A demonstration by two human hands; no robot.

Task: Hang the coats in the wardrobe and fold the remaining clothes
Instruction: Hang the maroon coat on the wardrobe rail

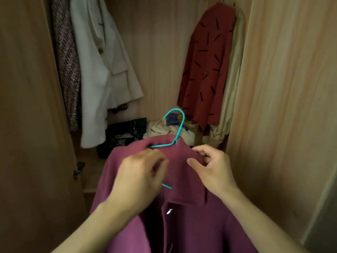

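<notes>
Holding a plum coat (182,216) in front of the open wardrobe (164,52), the person works at its collar with both hands. The right hand (213,168) has thumb and fingers closed on the collar's right fold, pinching the fabric. The left hand (140,176) lies on the left side of the collar with its fingers curled and blurred; whether they are clamped on the cloth or on the hanger wire cannot be told.

A teal hanger (177,128) sits inside the coat. Its hook rises just beyond the fingertips of both hands, between them, and one wire arm emerges from the collar directly past the left fingers. A short teal end shows just below the left fingers, against the coat front.

Beyond the fingers, a heap of clothes (145,130) lies on the wardrobe floor. A white coat (102,70) hangs far left of the left hand; a red patterned garment (207,61) hangs above the right hand.
</notes>
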